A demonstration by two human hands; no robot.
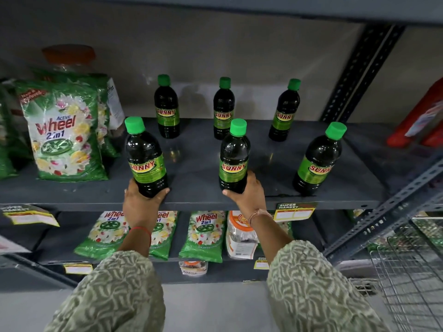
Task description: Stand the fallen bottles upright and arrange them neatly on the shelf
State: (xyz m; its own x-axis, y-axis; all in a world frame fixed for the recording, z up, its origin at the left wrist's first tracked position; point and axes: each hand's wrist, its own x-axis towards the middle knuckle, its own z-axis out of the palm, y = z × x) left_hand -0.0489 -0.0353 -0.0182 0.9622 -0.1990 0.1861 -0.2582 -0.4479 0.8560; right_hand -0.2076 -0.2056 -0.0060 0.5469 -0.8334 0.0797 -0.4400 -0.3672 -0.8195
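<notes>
Six dark bottles with green caps stand upright on the grey shelf (196,164) in the middle of the frame, three behind and three in front. The left hand (141,202) is wrapped around the base of the front left bottle (145,159); the right hand (249,195) grips the front middle bottle (233,159). Green detergent bags (64,133) stand at the left.

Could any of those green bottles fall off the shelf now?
Maybe. The front-left bottle in the left hand and the front-middle bottle in the right hand stand close to the shelf edge, so a nudge while letting go could tip them off. The front-right bottle also stands near the edge, unheld.
</notes>
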